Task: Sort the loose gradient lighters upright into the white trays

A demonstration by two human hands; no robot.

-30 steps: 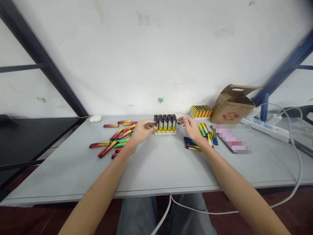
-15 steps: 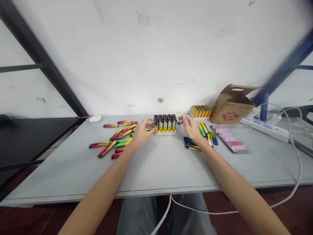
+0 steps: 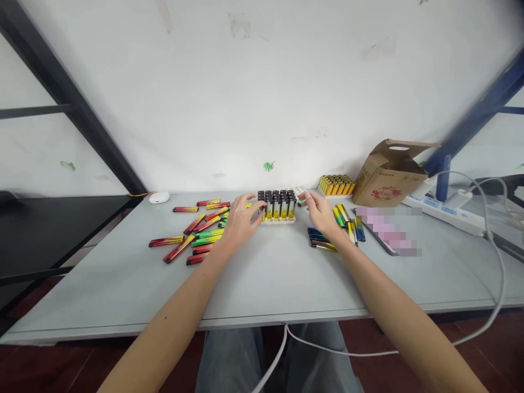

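Rows of yellow lighters with black tops stand upright in a white tray at the middle of the table. At the tray's front left corner, my left hand has its thumb and fingers around a lighter at the end of the row. My right hand hovers just right of the tray, with thumb and forefinger close together; a small dark and green end shows at its fingertips. Red, yellow and green lighters lie scattered on the left. Blue, green and yellow lighters lie by my right wrist.
Behind on the right stand a second tray of yellow lighters and an open cardboard box. A phone, partly pixelated, and a white power strip lie farther right. A white case sits back left.
My left hand has shifted slightly to the right and turned, its fingers now higher around the tray's front left corner. The right hand is nearly unmoved.
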